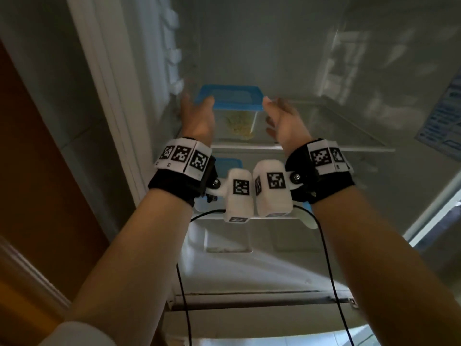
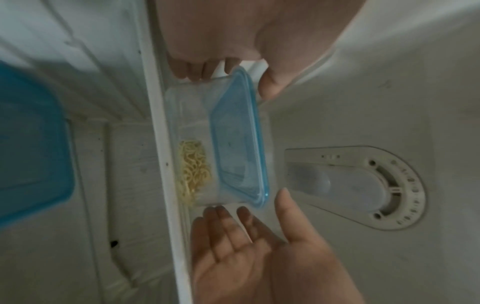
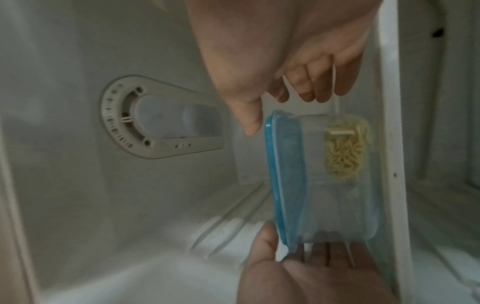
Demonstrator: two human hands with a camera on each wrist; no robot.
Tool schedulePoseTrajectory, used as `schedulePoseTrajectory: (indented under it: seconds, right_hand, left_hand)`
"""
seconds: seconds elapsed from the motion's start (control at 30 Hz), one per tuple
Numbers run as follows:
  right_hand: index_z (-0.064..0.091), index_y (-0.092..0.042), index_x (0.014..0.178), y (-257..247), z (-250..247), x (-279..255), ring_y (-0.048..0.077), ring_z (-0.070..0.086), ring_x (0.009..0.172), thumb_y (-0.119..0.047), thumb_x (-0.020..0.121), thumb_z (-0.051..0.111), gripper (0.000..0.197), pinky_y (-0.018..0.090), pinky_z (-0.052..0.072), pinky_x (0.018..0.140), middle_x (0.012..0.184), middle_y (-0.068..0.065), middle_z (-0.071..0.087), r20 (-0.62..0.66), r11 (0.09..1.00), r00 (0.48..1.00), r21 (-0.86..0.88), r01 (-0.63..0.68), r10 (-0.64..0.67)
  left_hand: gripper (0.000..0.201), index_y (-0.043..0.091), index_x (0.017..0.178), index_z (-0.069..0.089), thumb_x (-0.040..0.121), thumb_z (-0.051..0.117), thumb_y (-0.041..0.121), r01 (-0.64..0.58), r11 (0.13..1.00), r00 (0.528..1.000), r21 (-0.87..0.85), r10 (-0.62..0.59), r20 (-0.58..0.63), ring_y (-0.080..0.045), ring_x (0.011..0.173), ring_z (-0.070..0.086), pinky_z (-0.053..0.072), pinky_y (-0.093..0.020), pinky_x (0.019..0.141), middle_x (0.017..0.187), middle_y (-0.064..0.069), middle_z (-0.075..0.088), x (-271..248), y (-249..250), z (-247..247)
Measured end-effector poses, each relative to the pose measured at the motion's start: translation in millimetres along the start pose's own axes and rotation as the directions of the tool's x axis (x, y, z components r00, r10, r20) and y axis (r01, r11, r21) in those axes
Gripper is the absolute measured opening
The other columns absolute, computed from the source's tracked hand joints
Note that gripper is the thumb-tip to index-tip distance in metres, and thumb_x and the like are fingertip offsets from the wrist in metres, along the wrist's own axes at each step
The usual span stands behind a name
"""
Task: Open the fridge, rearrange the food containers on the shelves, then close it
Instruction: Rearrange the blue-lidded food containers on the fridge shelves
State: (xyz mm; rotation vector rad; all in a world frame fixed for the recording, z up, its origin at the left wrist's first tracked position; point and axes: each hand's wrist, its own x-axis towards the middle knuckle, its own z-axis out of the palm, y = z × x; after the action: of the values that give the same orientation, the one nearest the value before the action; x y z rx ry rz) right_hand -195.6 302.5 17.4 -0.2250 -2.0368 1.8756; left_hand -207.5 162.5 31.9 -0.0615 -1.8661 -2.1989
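Note:
A clear food container with a blue lid (image 1: 233, 97) and yellow noodles inside stands on the upper glass shelf (image 1: 336, 146) of the open fridge. My left hand (image 1: 197, 116) lies against its left end, fingers along the wall and thumb by the lid's edge (image 2: 270, 86). To the container's right my right hand (image 1: 282, 121) is open, fingers relaxed. In the right wrist view a small gap shows between the right hand's fingers (image 3: 322, 86) and the container (image 3: 311, 185). The left wrist view shows the container (image 2: 233, 133) between both hands.
A second blue-lidded container (image 1: 228, 163) sits on the shelf below, mostly hidden by my wrist cameras. A thermostat dial housing (image 2: 376, 185) is on the fridge's wall near the upper shelf. The open door (image 1: 441, 121) stands at the right, and black cables (image 1: 329, 258) hang from my wrists.

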Motion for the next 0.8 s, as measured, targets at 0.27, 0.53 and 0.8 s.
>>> schedulePoseTrajectory:
  seconds: [0.27,0.53,0.8]
  right_hand:
    - [0.056,-0.011,0.104,-7,11,4,0.028,0.059,0.114,-0.049,0.086,0.044,0.044,0.035,0.045,0.103,0.121,0.015,0.062,0.103,0.988,0.984,0.044,-0.15,0.145]
    - [0.063,-0.026,0.096,-18,-10,-46,0.013,0.063,0.096,-0.047,0.084,0.048,0.028,0.032,0.052,0.079,0.101,-0.003,0.066,0.021,0.95,1.0,0.312,-0.027,0.021]
    - [0.061,-0.024,0.097,6,-53,-103,0.02,0.057,0.104,-0.038,0.082,0.043,0.028,0.037,0.049,0.079,0.105,-0.001,0.06,0.05,0.89,0.997,0.449,-0.078,0.062]
  left_hand:
    - [0.05,0.007,0.124,0.049,0.083,0.048,0.036,0.092,0.995,0.996,0.028,-0.092,0.02,-0.026,0.101,0.057,0.044,-0.042,0.1,0.108,-0.009,0.057,-2,-2,0]
    - [0.04,0.017,0.117,0.055,0.091,0.038,0.042,0.064,0.977,0.995,-0.206,-0.046,0.091,-0.018,0.097,0.057,0.046,-0.032,0.081,0.107,-0.001,0.058,-35,-5,-14]
    - [0.041,0.026,0.129,0.041,0.089,0.048,0.019,-0.01,0.95,0.993,-0.311,0.047,0.112,-0.007,0.042,0.036,0.028,-0.019,0.041,0.05,0.005,0.043,-88,-13,-45]
